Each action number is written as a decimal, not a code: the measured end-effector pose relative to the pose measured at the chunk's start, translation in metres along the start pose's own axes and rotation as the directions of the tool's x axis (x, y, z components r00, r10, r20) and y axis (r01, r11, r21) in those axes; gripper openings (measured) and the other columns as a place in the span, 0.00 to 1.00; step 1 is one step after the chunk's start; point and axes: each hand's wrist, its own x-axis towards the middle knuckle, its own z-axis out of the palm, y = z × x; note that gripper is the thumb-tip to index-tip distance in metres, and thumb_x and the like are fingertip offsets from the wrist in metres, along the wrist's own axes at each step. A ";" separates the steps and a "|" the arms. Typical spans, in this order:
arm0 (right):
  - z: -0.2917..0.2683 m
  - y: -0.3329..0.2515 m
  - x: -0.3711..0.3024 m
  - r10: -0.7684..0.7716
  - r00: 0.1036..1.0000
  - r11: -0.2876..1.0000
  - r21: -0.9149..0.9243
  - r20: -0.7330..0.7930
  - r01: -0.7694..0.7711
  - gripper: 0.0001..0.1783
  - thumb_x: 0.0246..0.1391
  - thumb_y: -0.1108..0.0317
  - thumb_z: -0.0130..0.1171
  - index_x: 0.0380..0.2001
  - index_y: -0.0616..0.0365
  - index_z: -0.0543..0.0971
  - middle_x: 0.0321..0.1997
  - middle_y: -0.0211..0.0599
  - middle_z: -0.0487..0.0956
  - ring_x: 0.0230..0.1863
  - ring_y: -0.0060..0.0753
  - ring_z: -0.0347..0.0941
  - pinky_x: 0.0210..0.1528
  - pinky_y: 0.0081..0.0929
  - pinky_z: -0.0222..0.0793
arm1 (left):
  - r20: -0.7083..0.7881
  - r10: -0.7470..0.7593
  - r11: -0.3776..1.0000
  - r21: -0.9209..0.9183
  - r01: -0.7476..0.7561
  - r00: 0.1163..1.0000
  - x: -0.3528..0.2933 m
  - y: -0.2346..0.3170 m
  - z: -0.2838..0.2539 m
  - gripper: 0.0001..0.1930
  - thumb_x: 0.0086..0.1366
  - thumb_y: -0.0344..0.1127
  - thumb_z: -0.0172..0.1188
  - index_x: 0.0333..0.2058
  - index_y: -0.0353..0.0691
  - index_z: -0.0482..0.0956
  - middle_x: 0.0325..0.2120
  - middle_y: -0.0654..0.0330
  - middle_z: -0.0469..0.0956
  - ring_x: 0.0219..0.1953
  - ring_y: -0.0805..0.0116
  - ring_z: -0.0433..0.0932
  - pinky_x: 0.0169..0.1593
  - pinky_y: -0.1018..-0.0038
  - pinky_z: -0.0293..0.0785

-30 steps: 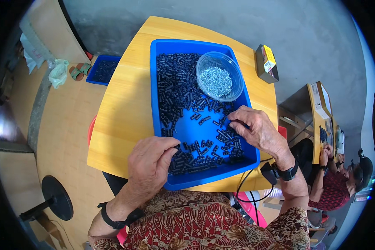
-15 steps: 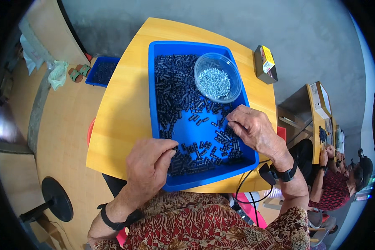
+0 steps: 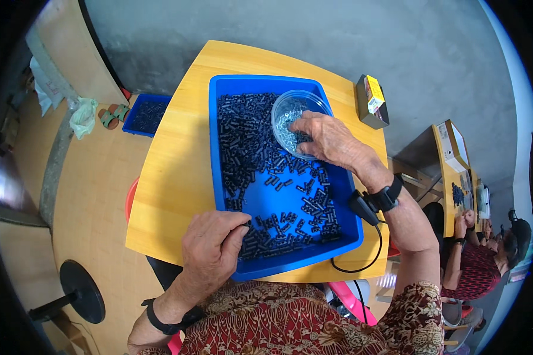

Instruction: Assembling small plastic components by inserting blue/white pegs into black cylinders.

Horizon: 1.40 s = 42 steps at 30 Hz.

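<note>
A blue tray (image 3: 265,198) on the table holds many small black tube-like plastic pieces (image 3: 238,121), heaped at its far left and loosely spread along its near side. A clear round tub (image 3: 276,111) of small silvery screws (image 3: 286,133) sits in the tray's far right part. My right hand (image 3: 331,139) reaches into this tub, with thumb and forefinger apart among the screws; the other fingertips are hidden. At the tray's near left edge, my left hand (image 3: 210,244) is closed in a pinch on a black plastic piece (image 3: 247,224), mostly covered by the fingers.
The yellow wooden table (image 3: 172,171) stands near a grey wall. A dark box with a yellow pack (image 3: 373,94) sits at its far right. A cable (image 3: 380,242) hangs from my right wrist. Another blue tray (image 3: 127,121) is on the floor; a co-worker (image 3: 477,266) sits at right.
My right hand has moved from the loose black pieces up and away into the tub of screws. The left hand keeps its pinch at the tray's edge. The whole view has shifted slightly.
</note>
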 end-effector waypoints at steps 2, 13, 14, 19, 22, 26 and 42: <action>0.003 0.000 0.005 0.002 1.000 1.000 0.021 0.002 -0.002 0.10 0.49 0.75 0.63 0.36 0.63 0.78 0.35 0.47 0.78 0.39 0.55 0.77 0.41 0.41 0.74 | -0.005 0.004 1.000 0.003 -0.004 1.000 0.000 0.000 0.000 0.08 0.59 0.23 0.64 0.38 0.38 0.80 0.32 0.54 0.81 0.35 0.56 0.79 0.39 0.67 0.74; 0.003 -0.006 0.005 0.105 0.994 0.973 0.210 -0.034 -0.095 0.10 0.48 0.78 0.62 0.36 0.63 0.77 0.35 0.46 0.78 0.36 0.50 0.77 0.39 0.40 0.75 | 0.006 0.011 1.000 0.025 -0.011 1.000 -0.001 -0.002 0.000 0.08 0.60 0.24 0.64 0.39 0.38 0.80 0.34 0.55 0.81 0.36 0.55 0.79 0.40 0.66 0.74; 0.005 -0.004 0.005 0.106 0.994 0.973 0.211 -0.034 -0.096 0.10 0.48 0.78 0.62 0.36 0.63 0.77 0.35 0.46 0.78 0.36 0.50 0.77 0.39 0.40 0.75 | 0.007 0.011 1.000 0.025 -0.012 1.000 -0.001 -0.001 0.000 0.08 0.60 0.24 0.64 0.39 0.38 0.80 0.34 0.55 0.81 0.36 0.55 0.79 0.40 0.66 0.74; 0.008 0.005 0.006 -0.011 0.999 0.991 0.133 0.033 0.007 0.12 0.50 0.77 0.62 0.41 0.62 0.77 0.38 0.45 0.76 0.35 0.47 0.77 0.41 0.38 0.75 | -0.008 0.015 1.000 0.016 -0.015 1.000 -0.002 0.000 0.001 0.07 0.60 0.25 0.64 0.39 0.38 0.80 0.34 0.55 0.81 0.37 0.55 0.80 0.40 0.66 0.74; -0.001 0.001 0.010 0.126 0.974 0.980 0.131 0.186 -0.152 0.14 0.50 0.76 0.62 0.43 0.61 0.78 0.40 0.44 0.76 0.37 0.50 0.77 0.41 0.39 0.76 | 0.004 0.003 1.000 0.013 -0.003 1.000 -0.002 0.001 0.000 0.07 0.61 0.25 0.64 0.39 0.38 0.81 0.34 0.54 0.82 0.37 0.55 0.80 0.42 0.66 0.74; 0.004 -0.006 0.006 0.185 0.977 0.916 0.342 0.104 -0.210 0.15 0.50 0.76 0.63 0.43 0.61 0.78 0.38 0.43 0.76 0.38 0.50 0.77 0.41 0.38 0.75 | 0.002 -0.043 0.999 0.002 0.043 0.999 -0.006 -0.001 -0.003 0.07 0.62 0.26 0.64 0.40 0.36 0.81 0.34 0.55 0.82 0.38 0.60 0.80 0.44 0.69 0.75; 0.005 -0.014 0.005 -0.023 0.996 0.995 0.098 -0.081 0.031 0.05 0.51 0.76 0.62 0.32 0.63 0.77 0.31 0.43 0.76 0.35 0.49 0.76 0.37 0.40 0.72 | -0.046 -0.278 0.938 -0.228 0.260 0.960 -0.002 -0.005 -0.011 0.07 0.65 0.26 0.63 0.42 0.33 0.81 0.33 0.56 0.82 0.36 0.68 0.81 0.43 0.74 0.76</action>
